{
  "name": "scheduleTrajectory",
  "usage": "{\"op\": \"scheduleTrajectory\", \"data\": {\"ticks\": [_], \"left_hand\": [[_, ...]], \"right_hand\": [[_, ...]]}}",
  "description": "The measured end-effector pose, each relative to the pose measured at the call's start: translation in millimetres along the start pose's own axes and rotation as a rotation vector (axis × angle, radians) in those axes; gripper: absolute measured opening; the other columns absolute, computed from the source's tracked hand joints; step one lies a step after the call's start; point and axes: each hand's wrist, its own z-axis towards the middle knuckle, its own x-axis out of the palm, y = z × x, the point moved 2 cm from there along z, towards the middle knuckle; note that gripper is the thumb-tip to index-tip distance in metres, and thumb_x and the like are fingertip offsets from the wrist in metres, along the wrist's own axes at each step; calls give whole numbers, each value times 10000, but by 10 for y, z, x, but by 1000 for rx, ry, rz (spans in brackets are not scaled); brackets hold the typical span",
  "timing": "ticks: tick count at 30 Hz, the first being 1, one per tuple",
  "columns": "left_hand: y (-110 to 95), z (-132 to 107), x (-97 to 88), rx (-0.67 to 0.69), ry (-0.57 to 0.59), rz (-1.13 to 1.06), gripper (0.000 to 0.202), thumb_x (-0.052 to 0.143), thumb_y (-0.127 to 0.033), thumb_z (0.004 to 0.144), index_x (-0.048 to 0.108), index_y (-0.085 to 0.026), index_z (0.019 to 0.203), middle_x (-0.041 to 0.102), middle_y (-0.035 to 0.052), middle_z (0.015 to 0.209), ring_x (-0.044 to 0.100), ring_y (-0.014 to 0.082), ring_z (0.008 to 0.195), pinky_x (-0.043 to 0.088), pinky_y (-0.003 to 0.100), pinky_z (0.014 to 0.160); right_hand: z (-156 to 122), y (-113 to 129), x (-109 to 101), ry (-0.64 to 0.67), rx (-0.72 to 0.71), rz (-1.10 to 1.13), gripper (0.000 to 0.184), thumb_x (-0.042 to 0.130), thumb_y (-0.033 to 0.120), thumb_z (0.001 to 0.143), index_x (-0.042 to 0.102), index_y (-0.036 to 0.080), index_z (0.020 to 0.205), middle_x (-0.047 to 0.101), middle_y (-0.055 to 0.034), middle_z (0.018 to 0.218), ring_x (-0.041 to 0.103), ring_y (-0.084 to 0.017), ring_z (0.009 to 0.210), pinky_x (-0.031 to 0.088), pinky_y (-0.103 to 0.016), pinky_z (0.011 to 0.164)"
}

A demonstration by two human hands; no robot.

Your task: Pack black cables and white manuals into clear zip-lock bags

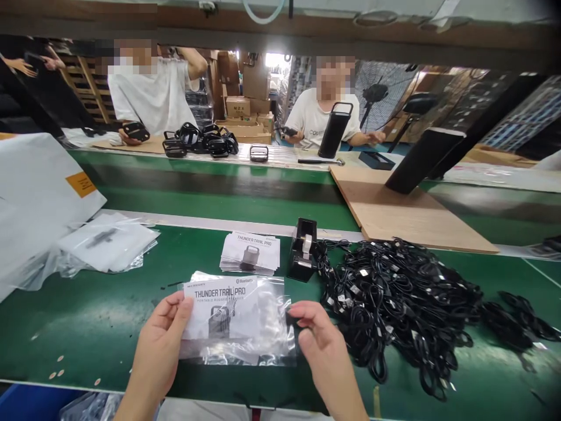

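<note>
My left hand (pixel 164 330) pinches the left edge of a clear plastic bag (pixel 274 351), thumb on top. Inside the bag is a white printed leaflet (pixel 252 316) reading THUNDER TRAIL PRO with a picture of a speaker. At the bag's right end my right hand (pixel 322 333) has its fingers curled, with a small dark thing at the fingertips that I cannot make out. Just behind the bag lies a stack of the same leaflets (pixel 232 248). A large heap of black cables (pixel 394 304) lies to the right of my right hand.
A black tape dispenser (pixel 303 251) stands between the leaflets and cables. Clear bags (pixel 109 242) lie left, beside a big white sack (pixel 39 199). Beyond, a wooden board (pixel 416 216) bears a black speaker (pixel 423 158). Two people (pixel 151 93) work opposite, behind black handled parts (pixel 199 140).
</note>
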Motion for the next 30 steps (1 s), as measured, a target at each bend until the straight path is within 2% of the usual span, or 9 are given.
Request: {"op": "scheduleTrajectory", "data": {"ticks": [3, 5, 8, 13, 17, 21, 26, 28, 30], "left_hand": [[17, 14, 22, 16, -13, 12, 433, 769, -462, 535, 584, -220, 843, 631, -57, 673, 579, 85, 607, 472, 111, 530], [25, 30, 18, 23, -21, 37, 452, 770, -475, 523, 576, -217, 839, 620, -58, 670, 567, 78, 606, 467, 106, 534], [25, 70, 6, -16, 39, 96, 507, 753, -490, 543, 543, -229, 924, 605, -56, 662, 565, 92, 592, 477, 139, 524], [-45, 129, -13, -99, 170, 286, 623, 621, -553, 667, 416, -249, 1170, 530, -60, 592, 469, 94, 428, 401, 171, 351], [-141, 104, -61, -44, 273, 413, 733, 676, -495, 637, 343, -263, 1247, 536, -17, 804, 477, 79, 501, 456, 198, 435], [-203, 71, -164, -27, 340, 529, 822, 726, -424, 591, 304, -266, 1279, 507, 34, 992, 388, 36, 446, 430, 218, 417], [-221, 161, -328, 14, 315, 647, 750, 635, -500, 657, 301, -256, 1282, 486, 49, 1043, 452, 81, 518, 451, 258, 485], [-236, 150, -354, 163, 190, 786, 638, 595, -540, 665, 413, -233, 1193, 502, 35, 963, 498, 128, 581, 459, 290, 545], [-248, 43, -281, 325, 75, 921, 460, 561, -549, 685, 524, -225, 1010, 510, 4, 794, 512, 162, 611, 445, 299, 587]], "right_hand": [[-51, 39, 46, 135, -68, -143, 181, 586, 381, 761, 654, 215, 781, 519, -77, 1026, 497, -236, 999, 400, -323, 851], [-58, 46, 79, 156, -56, -171, 180, 542, 321, 798, 639, 206, 701, 513, -74, 1015, 498, -223, 991, 403, -319, 841], [-55, 41, 97, 122, -105, -212, 184, 530, 294, 802, 612, 200, 666, 476, -78, 1110, 471, -227, 1023, 382, -343, 873], [-49, 28, 94, 24, -151, -306, 215, 529, 311, 809, 619, 211, 641, 444, -82, 1182, 400, -271, 1107, 366, -395, 891], [-10, -21, 104, 41, -70, -259, 239, 504, 352, 829, 642, 217, 688, 475, -91, 1097, 457, -257, 1053, 383, -393, 877], [8, -82, 92, 91, 8, -184, 194, 548, 345, 801, 614, 198, 694, 449, -92, 1127, 494, -235, 1008, 406, -357, 847], [-13, -110, 36, 196, -12, -180, 149, 578, 279, 788, 624, 205, 668, 454, -67, 1161, 447, -221, 1093, 305, -357, 969], [-24, -116, 28, 193, -7, -201, 136, 576, 272, 789, 633, 206, 686, 461, -72, 1159, 453, -220, 1087, 322, -358, 958], [-45, -105, 69, 186, -29, -242, 100, 586, 240, 778, 652, 213, 707, 478, -76, 1144, 457, -224, 1081, 348, -366, 938]]}}
